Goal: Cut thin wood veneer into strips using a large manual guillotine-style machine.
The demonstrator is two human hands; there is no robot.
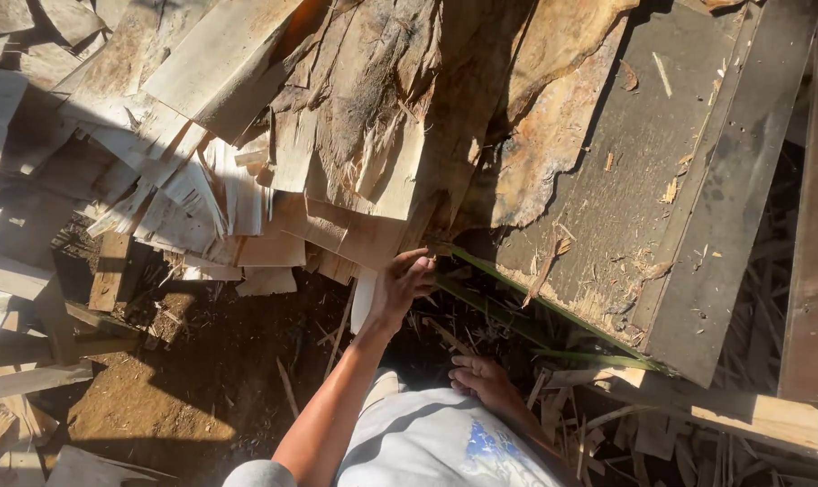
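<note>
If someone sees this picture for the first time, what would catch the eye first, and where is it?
First, the big heap of thin, pale, splintered wood veneer sheets, sunlit across the upper left and centre. Next, the person's left hand in the middle, reaching up to touch the lower edge of that heap, while the right hand rests lower down, among wood scraps. On the right lies a dark, flat, dusty grey machine table.
</note>
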